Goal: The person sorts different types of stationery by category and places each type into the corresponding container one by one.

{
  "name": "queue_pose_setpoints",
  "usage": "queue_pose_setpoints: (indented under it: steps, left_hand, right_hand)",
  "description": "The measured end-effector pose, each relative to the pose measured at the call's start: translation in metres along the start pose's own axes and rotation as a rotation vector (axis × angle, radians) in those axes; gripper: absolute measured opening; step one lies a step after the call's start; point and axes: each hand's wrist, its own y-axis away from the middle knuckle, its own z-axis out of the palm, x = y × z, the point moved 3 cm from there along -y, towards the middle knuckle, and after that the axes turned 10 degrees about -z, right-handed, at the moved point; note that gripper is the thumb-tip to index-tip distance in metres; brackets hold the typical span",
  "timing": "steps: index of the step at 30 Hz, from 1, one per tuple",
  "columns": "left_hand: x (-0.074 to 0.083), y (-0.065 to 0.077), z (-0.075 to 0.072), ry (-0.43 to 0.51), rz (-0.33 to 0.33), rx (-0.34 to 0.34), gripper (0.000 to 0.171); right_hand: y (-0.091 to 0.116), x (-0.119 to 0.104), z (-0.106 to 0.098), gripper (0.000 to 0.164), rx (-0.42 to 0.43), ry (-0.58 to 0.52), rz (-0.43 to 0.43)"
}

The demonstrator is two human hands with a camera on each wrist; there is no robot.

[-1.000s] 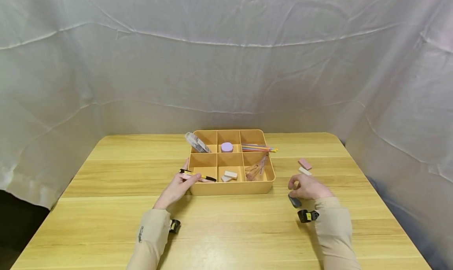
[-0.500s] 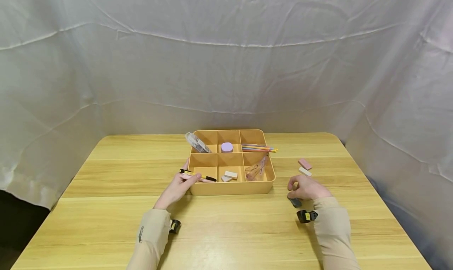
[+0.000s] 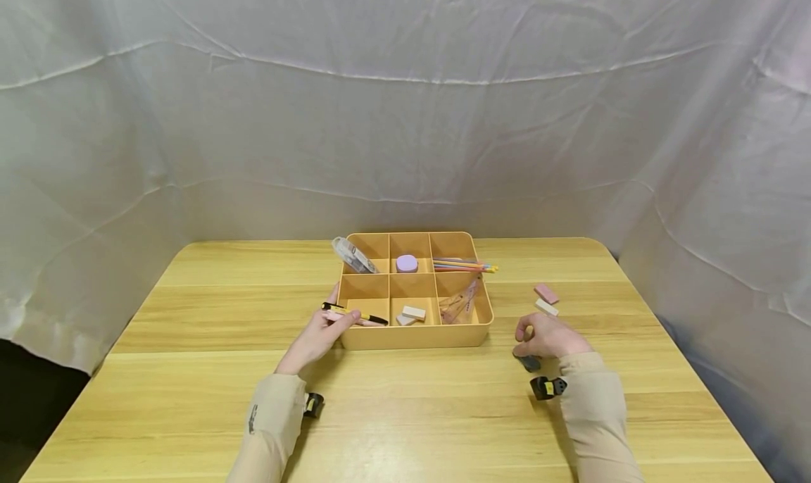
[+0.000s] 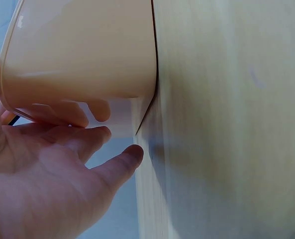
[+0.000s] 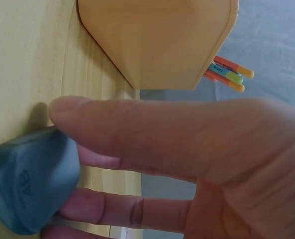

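Observation:
My left hand [image 3: 322,335] grips the left wall of the orange organizer box [image 3: 415,337], its thumb over the rim and its fingers along the outside in the left wrist view. Beside that thumb, a black-and-yellow marker [image 3: 375,320] lies across the left front compartment. At the right, my right hand [image 3: 550,335] has its thumb and fingers at a dark grey-blue eraser [image 5: 35,179] marked 4B, low over the table. In the right wrist view the thumb covers the eraser's upper corner, and the other fingertips are partly hidden behind it.
Beyond my right hand lie a pink eraser [image 3: 545,293] and a white eraser [image 3: 546,307]. The box holds white blocks [image 3: 413,313], a lilac round item [image 3: 407,263], colored pens [image 3: 465,265], a clear bag [image 3: 459,307] and a translucent-cased item [image 3: 353,255].
My right hand has shifted slightly left, its thumb a little further over the grey-blue eraser. My left hand and the box have stayed in place.

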Motion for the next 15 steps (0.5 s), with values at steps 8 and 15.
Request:
queue_pose_setpoints:
  steps: [8, 15]
  left_hand:
    - [0.0015, 0.0005, -0.0004, -0.006, 0.006, 0.003, 0.033]
    - [0.0005, 0.0001, -0.0002, -0.005, -0.005, 0.004, 0.034]
  right_hand:
    - [-0.0004, 0.0006, 0.0004, 0.016, 0.012, -0.005, -0.036]
    - [0.0011, 0.0014, -0.0026, 0.018, 0.004, -0.047, -0.111]
